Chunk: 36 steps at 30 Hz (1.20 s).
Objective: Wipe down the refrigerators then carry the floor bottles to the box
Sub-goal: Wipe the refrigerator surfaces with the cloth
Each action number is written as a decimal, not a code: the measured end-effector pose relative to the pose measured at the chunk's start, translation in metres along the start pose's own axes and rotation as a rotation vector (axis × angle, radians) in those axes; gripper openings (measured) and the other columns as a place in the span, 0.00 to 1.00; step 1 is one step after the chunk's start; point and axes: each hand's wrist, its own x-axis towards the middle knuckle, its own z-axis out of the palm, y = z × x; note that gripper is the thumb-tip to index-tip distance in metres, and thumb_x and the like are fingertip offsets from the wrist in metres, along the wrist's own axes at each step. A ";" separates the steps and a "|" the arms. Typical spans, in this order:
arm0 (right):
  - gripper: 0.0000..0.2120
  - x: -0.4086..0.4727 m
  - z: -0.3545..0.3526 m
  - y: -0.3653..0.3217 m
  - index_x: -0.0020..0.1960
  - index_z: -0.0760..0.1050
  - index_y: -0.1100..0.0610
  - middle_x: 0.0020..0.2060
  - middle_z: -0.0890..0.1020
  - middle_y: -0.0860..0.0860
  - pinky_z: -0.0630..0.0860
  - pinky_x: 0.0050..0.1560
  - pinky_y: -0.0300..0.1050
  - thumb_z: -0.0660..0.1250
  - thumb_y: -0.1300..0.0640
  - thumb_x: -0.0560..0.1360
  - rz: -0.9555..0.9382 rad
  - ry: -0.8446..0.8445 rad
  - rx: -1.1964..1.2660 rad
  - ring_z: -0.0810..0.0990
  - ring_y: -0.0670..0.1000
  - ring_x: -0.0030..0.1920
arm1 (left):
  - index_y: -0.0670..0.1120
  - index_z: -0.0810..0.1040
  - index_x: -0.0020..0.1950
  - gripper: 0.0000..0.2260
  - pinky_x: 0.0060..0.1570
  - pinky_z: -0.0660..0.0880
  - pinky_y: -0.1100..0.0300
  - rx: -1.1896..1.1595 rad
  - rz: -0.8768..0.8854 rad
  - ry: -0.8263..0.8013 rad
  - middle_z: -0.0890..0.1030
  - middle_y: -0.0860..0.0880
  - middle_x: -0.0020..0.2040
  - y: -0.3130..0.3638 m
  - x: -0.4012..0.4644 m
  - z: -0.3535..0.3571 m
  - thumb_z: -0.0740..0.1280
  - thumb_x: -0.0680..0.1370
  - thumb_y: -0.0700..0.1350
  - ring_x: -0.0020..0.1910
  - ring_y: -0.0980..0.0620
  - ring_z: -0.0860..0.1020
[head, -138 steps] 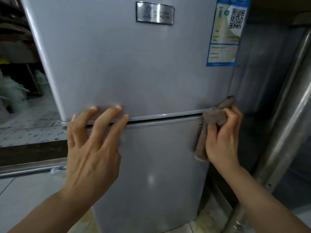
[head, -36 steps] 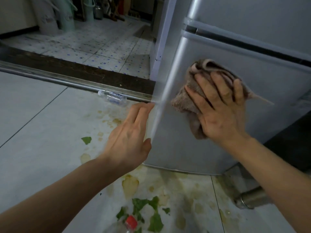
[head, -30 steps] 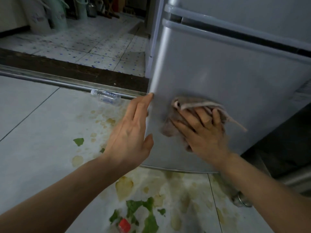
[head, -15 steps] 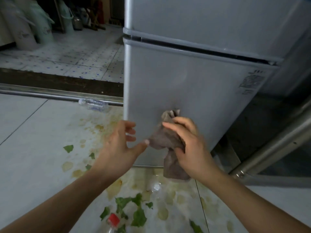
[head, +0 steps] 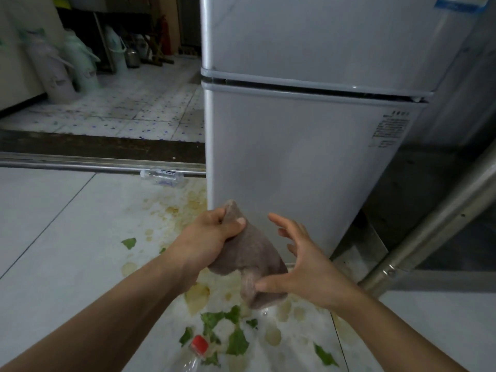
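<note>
The cloth has passed from right hand, now open beside it, to left hand, whose grip pinches it, off the fridge; bottles wait on the floor.

Refrigerator lower door: small block of printed text at its right edge, too small to read.
Refrigerator top right: blue-edged sticker, cut off, unreadable.
Floor bottle: label print illegible.
</note>
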 end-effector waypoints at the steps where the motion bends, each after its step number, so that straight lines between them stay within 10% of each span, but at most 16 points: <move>1: 0.43 -0.002 0.001 0.001 0.69 0.62 0.37 0.66 0.63 0.37 0.64 0.57 0.27 0.80 0.49 0.60 0.000 0.034 0.061 0.62 0.33 0.66 | 0.46 0.80 0.54 0.08 0.46 0.77 0.56 0.019 0.002 0.004 0.84 0.46 0.48 0.002 -0.001 -0.001 0.62 0.79 0.45 0.47 0.49 0.82; 4: 0.27 -0.005 0.007 0.002 0.61 0.70 0.41 0.64 0.71 0.38 0.65 0.63 0.32 0.76 0.59 0.68 -0.074 0.106 0.128 0.68 0.35 0.65 | 0.50 0.77 0.59 0.11 0.49 0.77 0.57 0.051 -0.003 -0.019 0.83 0.49 0.51 0.004 -0.001 -0.002 0.62 0.79 0.49 0.50 0.50 0.81; 7: 0.16 -0.004 0.016 -0.001 0.54 0.75 0.51 0.47 0.83 0.48 0.79 0.45 0.42 0.71 0.65 0.71 -0.037 0.015 0.283 0.82 0.46 0.49 | 0.50 0.80 0.53 0.08 0.53 0.77 0.53 0.079 0.014 -0.048 0.84 0.49 0.48 0.007 -0.002 0.001 0.62 0.79 0.49 0.48 0.50 0.82; 11: 0.04 -0.005 0.020 0.003 0.46 0.79 0.56 0.41 0.83 0.56 0.78 0.46 0.57 0.69 0.63 0.73 0.005 0.075 0.245 0.83 0.55 0.43 | 0.47 0.82 0.42 0.05 0.37 0.79 0.59 0.200 0.139 0.146 0.84 0.51 0.36 0.003 0.003 0.000 0.69 0.75 0.47 0.37 0.54 0.83; 16: 0.05 -0.009 0.014 0.010 0.42 0.81 0.56 0.53 0.78 0.40 0.78 0.50 0.39 0.74 0.57 0.67 -0.080 0.166 0.235 0.80 0.42 0.52 | 0.49 0.78 0.42 0.08 0.33 0.73 0.59 0.330 0.121 0.294 0.83 0.48 0.36 -0.007 0.018 0.001 0.73 0.70 0.51 0.37 0.51 0.81; 20: 0.09 -0.013 -0.002 0.009 0.46 0.80 0.49 0.44 0.84 0.45 0.78 0.44 0.38 0.72 0.59 0.67 -0.102 0.476 0.308 0.83 0.46 0.45 | 0.53 0.74 0.52 0.12 0.40 0.75 0.61 0.418 0.187 0.313 0.80 0.56 0.45 -0.011 0.026 -0.001 0.72 0.72 0.49 0.41 0.58 0.79; 27: 0.09 0.038 -0.021 -0.013 0.42 0.72 0.62 0.54 0.76 0.56 0.70 0.55 0.34 0.72 0.59 0.69 -0.532 1.044 -0.317 0.75 0.49 0.53 | 0.51 0.64 0.66 0.28 0.48 0.71 0.59 0.477 0.287 0.568 0.69 0.51 0.62 -0.015 0.043 -0.010 0.74 0.70 0.45 0.49 0.56 0.74; 30: 0.13 0.082 -0.001 -0.010 0.47 0.71 0.65 0.59 0.71 0.62 0.69 0.60 0.56 0.72 0.58 0.69 -0.622 0.989 -0.579 0.70 0.63 0.59 | 0.51 0.59 0.70 0.33 0.55 0.71 0.53 0.484 0.316 0.583 0.66 0.48 0.65 -0.016 0.054 -0.009 0.73 0.70 0.44 0.59 0.50 0.72; 36: 0.11 0.131 0.042 0.042 0.48 0.69 0.52 0.55 0.67 0.53 0.68 0.51 0.51 0.66 0.62 0.69 -0.903 0.882 -0.962 0.68 0.57 0.51 | 0.51 0.60 0.66 0.26 0.52 0.74 0.48 0.519 0.398 0.607 0.70 0.49 0.61 -0.020 0.075 -0.011 0.69 0.73 0.43 0.56 0.48 0.73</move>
